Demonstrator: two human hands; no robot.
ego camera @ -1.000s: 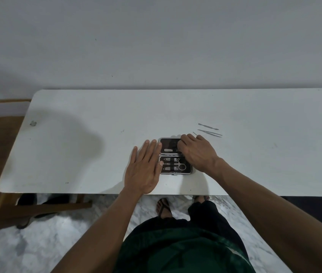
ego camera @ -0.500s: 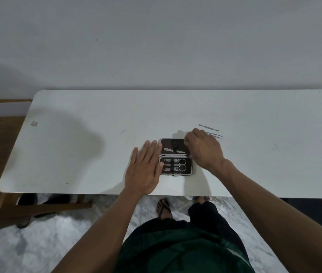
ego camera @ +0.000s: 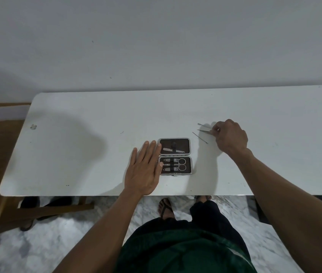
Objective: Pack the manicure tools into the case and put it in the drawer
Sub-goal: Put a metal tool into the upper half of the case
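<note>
Three loose tools (ego camera: pixel 200 137), lengthwise left-right.

**Setting: plain domestic room, most likely a home**

The work surface is a white table (ego camera: pixel 97 138) with rounded corners, marked by small scuffs and specks, set against a bare pale wall (ego camera: pixel 156 46) carrying no fittings or signage. The floor (ego camera: pixel 38 243) is grey-veined marble-pattern tile. A wooden chair or frame (ego camera: pixel 57 210) stands under the table's left end, with dark footwear beside it. The person wears open sandals (ego camera: pixel 166 208) and loose dark clothing. A small personal manicure case (ego camera: pixel 175 156) lies open on the table. Lighting is dim and even.
</note>
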